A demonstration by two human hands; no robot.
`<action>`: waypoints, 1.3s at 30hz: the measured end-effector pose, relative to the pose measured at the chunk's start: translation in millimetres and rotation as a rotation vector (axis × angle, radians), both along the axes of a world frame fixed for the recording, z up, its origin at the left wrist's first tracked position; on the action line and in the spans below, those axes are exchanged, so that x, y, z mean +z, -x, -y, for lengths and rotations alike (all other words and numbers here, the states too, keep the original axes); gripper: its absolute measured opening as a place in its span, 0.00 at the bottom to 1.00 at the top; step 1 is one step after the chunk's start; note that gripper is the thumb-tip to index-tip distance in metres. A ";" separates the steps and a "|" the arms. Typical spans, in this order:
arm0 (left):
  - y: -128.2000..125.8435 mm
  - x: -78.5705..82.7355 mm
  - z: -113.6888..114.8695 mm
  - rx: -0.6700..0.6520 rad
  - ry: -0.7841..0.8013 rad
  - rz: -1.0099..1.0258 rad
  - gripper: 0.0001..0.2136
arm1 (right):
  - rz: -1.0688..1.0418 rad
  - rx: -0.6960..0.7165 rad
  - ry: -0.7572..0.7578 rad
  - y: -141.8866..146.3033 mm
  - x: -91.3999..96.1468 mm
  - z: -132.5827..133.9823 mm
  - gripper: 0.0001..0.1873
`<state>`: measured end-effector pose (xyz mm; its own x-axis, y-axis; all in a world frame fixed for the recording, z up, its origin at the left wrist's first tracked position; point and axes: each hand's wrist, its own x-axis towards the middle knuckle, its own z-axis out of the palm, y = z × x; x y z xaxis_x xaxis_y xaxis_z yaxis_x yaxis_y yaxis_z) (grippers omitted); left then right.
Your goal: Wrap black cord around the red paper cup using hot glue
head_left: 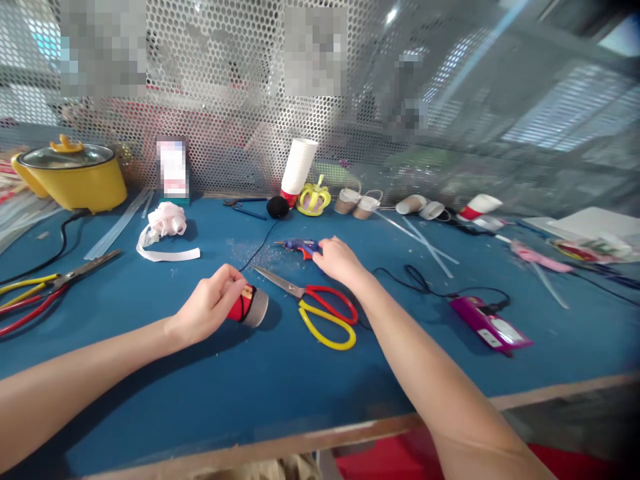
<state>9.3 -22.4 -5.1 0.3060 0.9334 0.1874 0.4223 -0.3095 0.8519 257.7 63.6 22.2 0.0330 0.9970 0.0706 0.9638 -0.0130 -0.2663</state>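
Observation:
My left hand [213, 308] is closed round a small paper cup [249, 306] with a red and black band, which lies on its side on the blue table [280, 380]. My right hand [339, 259] rests on a blue glue gun [299, 247] farther back, fingers curled over its handle. The gun's nozzle points left. Scissors with red and yellow handles [320, 308] lie between my two hands, blades pointing up-left. A black cord [257, 252] runs from the gun toward the back.
A yellow pot [73, 175] stands back left, with more scissors [45, 290] and a white ribbon [165, 233] nearby. A cup stack [299, 168], a yellow crown [313, 198], cut cups [357, 201] and clear glue sticks [420, 240] line the mesh wall. A magenta box [490, 325] lies right.

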 end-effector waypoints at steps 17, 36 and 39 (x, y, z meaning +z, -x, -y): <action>3.4 3.1 -12.6 0.114 -0.087 -0.099 0.08 | -0.800 0.233 0.208 11.4 34.7 72.8 0.14; 0.5 13.9 -19.5 0.193 0.034 -0.165 0.06 | -0.221 0.538 -0.030 41.2 29.3 104.8 0.08; -0.1 14.0 -19.6 0.194 0.033 -0.168 0.06 | -0.181 0.553 -0.010 42.0 31.4 108.2 0.08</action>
<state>9.5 -2.8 8.9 0.1446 0.9825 0.1172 0.6078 -0.1817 0.7730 215.7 -44.6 53.6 -0.4799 0.8689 0.1214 0.7659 0.4824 -0.4251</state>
